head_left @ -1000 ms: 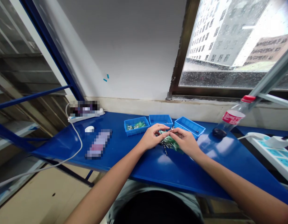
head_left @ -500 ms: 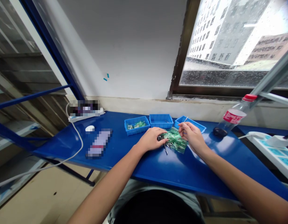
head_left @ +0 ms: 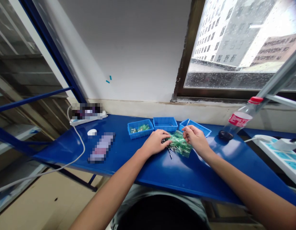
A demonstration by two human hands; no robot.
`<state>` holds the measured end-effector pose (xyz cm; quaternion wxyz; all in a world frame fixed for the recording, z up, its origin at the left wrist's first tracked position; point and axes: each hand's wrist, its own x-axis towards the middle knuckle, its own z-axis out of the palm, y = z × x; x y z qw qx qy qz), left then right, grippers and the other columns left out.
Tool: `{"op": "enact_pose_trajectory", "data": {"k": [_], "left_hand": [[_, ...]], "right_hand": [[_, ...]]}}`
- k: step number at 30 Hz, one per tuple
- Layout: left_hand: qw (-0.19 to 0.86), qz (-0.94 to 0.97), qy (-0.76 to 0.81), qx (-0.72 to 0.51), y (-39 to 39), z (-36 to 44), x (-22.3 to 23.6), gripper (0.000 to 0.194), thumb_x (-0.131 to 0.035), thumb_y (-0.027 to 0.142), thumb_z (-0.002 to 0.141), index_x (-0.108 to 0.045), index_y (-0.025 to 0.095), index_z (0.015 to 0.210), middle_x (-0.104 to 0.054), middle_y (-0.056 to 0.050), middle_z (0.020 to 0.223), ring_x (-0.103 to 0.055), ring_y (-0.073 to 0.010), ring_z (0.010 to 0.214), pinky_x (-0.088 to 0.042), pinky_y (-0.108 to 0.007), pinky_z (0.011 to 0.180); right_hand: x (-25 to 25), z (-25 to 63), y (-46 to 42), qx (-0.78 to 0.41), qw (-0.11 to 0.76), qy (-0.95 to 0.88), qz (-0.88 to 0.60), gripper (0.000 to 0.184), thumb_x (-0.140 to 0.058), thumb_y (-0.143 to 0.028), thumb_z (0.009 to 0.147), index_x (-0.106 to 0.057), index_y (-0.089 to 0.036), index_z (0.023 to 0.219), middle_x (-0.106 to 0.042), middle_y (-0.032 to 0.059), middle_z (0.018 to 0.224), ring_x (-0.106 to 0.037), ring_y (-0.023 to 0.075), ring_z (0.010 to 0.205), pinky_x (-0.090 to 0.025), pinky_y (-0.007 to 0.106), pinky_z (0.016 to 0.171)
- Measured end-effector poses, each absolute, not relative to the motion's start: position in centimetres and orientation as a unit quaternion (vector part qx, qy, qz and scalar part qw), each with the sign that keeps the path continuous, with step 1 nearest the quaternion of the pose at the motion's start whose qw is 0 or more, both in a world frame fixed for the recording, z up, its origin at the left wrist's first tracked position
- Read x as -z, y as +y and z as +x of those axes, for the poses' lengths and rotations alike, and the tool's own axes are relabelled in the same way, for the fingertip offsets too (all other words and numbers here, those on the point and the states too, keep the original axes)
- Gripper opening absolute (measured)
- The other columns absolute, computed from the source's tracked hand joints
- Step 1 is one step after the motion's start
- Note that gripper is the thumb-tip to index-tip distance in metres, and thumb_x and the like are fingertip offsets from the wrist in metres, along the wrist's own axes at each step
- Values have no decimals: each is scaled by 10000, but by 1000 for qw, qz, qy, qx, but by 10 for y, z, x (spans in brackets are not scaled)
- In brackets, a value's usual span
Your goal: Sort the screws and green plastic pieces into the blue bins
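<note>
My right hand [head_left: 197, 137] is closed in a pinch on a slim metal pin [head_left: 188, 122], which points up above the fingertips in front of the right blue tray [head_left: 204, 130]. My left hand [head_left: 156, 142] rests on the table, fingers and thumb curved and apart, at the edge of a pile of small metal pieces [head_left: 172, 149]. Part of that pile is hidden beneath the fingers. Between both hands lies a heap of clear green plastic bags [head_left: 183, 145]. The left blue tray [head_left: 140, 132] contains green packets with pieces inside. In the middle blue tray [head_left: 165, 125] a thin piece shows.
A bottle with a red cap [head_left: 240, 119] leans at the right, near a white power strip [head_left: 282, 156]. On the left of the blue table [head_left: 128, 163] are a blurred-out flat object [head_left: 102, 148], a white round item [head_left: 92, 132] and a white cable [head_left: 83, 140].
The metal pin in my right hand has tilted more upright and shifted slightly left. My left hand stays by the pile almost unmoved.
</note>
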<state>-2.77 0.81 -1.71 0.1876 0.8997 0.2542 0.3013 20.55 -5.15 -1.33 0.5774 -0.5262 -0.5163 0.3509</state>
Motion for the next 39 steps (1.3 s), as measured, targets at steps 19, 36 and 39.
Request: {"op": "enact_pose_trajectory", "data": {"k": [19, 36, 39], "left_hand": [[234, 823, 272, -440, 2, -26, 3, 177, -723, 299, 958, -743, 183, 1090, -718, -107, 1130, -717, -225, 995, -604, -361, 914], [242, 824, 157, -488, -10, -23, -6, 192, -707, 284, 984, -767, 227, 1157, -666, -136, 1357, -657, -269, 1245, -624, -429, 968], [186, 868, 127, -443, -9, -24, -4, 356, -775, 290, 934, -732, 254, 1286, -690, -124, 1394, -613, -302, 1337, -523, -523, 1136]], "right_hand": [[4, 204, -39, -80, 426, -710, -554, 392, -482, -533, 1065, -708, -228, 967, -744, 54, 774, -668, 229, 653, -501, 360, 668], [12, 181, -70, -335, 545, -607, -472, 575, -754, -524, 922, -584, -224, 1383, -758, 38, 872, -721, 230, 747, -599, 358, 665], [8, 183, -70, -355, 559, -581, -474, 762, -768, -509, 910, -463, -221, 1546, -721, 8, 773, -689, 226, 651, -570, 347, 581]]}}
